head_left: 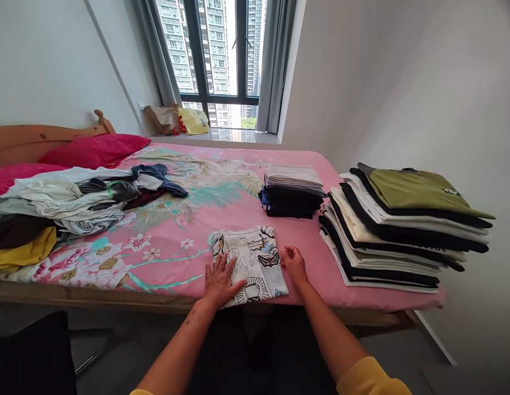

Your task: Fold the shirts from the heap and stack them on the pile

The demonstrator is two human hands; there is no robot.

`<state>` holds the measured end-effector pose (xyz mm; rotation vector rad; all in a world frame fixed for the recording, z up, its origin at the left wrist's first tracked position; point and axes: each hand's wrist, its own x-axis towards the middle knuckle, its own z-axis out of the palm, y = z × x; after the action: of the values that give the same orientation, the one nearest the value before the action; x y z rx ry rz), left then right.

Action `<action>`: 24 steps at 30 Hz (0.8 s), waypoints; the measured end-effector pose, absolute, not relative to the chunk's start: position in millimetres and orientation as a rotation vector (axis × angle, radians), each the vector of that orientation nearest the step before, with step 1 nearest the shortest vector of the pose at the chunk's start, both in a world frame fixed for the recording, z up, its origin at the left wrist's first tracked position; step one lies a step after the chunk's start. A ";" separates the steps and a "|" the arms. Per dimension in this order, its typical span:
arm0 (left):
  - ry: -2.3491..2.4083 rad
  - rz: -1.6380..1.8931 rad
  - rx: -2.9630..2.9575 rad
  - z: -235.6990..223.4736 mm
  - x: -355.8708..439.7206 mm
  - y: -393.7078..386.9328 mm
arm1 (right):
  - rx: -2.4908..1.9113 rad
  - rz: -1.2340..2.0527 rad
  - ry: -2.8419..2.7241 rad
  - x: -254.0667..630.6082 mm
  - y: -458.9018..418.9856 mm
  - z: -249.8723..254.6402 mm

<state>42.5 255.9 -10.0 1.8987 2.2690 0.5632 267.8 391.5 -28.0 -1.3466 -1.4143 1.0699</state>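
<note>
A folded white T-shirt [255, 263] with black cartoon prints lies near the front edge of the pink floral bedsheet [164, 263]. My left hand [223, 280] rests flat on the shirt's left half, fingers spread. My right hand [293, 264] sits just off the shirt's right edge, on the sheet, with its fingers loosely curled and holding nothing. The fingertips are at or very near the fabric. The shirt's lower end runs close to the mattress edge, partly behind my left hand.
A loose heap of clothes [61, 208] lies at the left of the bed. A folded stack of dark and pale clothes [291, 192] stands beyond the shirt. A taller stack of folded shirts [403, 225] sits at the right end, near the wall. Pink pillows lie against a wooden headboard [44, 137].
</note>
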 end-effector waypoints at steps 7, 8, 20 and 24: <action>2.250 1.305 1.471 -32.4 53.1 194.9 | -1.368 1.107 -1.592 325.3 317.5 -35.4; 2.247 1.405 1.322 -35.5 55.0 186.7 | -1.356 1.123 -1.612 328.1 312.9 -34.5; 1.559 1.484 0.311 -23.7 57.2 163.5 | -1.399 1.335 -1.619 318.9 314.4 -18.8; 1.539 1.514 0.342 -22.6 56.6 160.0 | -1.445 1.494 -1.623 319.2 311.1 -8.5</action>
<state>56.6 160.0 -22.6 0.3422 1.5395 1.5145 319.2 311.1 -8.5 -1.4453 -1.6227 1.4942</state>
